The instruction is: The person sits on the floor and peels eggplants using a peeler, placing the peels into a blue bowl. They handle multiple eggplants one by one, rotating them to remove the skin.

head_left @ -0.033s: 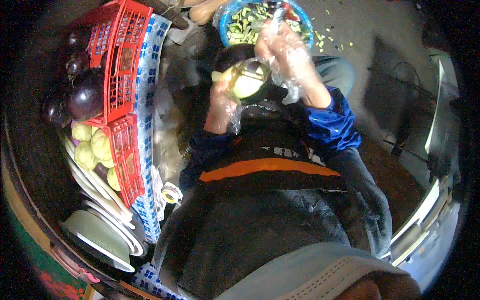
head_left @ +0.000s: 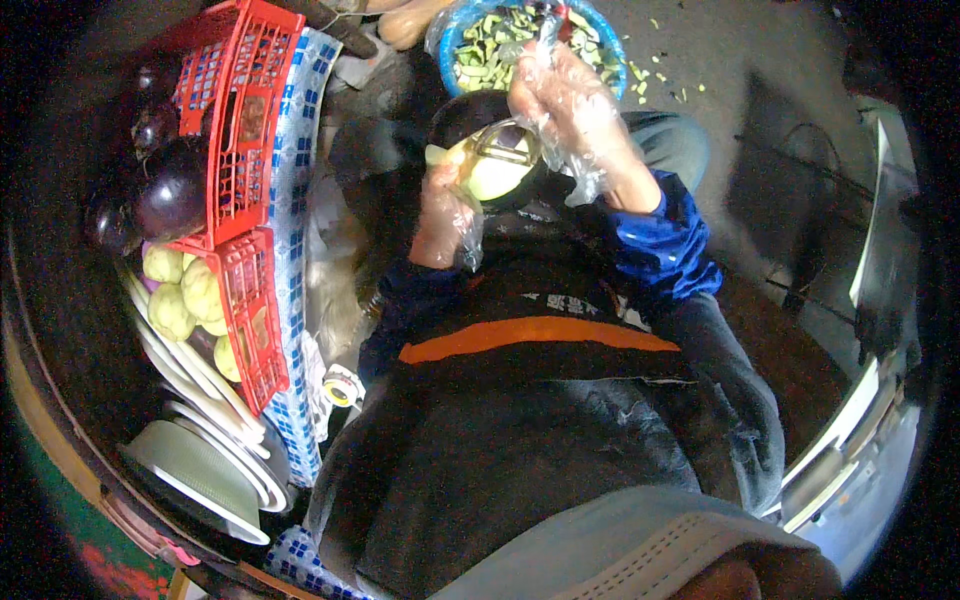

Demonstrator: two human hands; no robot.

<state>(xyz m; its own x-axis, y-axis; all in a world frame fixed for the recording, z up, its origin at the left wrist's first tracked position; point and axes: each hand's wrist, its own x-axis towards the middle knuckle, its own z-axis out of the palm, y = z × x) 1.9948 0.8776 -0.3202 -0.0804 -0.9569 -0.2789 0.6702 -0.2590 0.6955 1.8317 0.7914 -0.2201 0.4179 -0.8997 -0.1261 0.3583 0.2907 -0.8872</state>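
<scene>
L hand (head_left: pixel 442 218) grips eggplant (head_left: pixel 492 182), R hand (head_left: pixel 575 108) peeler (head_left: pixel 508 143), nr blue tub (head_left: pixel 617 72) on grey flr (head_left: pixel 720 45), red crates (head_left: pixel 224 140) L.

2 clear plastic gloves (head_left: pixel 578 112), shiny blue sleeves (head_left: pixel 662 240), dark garment (head_left: pixel 490 305), orange band (head_left: pixel 540 335)

The floor (head_left: pixel 740 50) carries a blue basin (head_left: pixel 619 55) and scraps (head_left: pixel 637 71).

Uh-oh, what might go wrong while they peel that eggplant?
The peeler might slip and nick the left hand, which grips the eggplant close to it. The loose plastic glove on the right hand might get caught. More scraps might miss the blue basin, since some lie outside it.
</scene>
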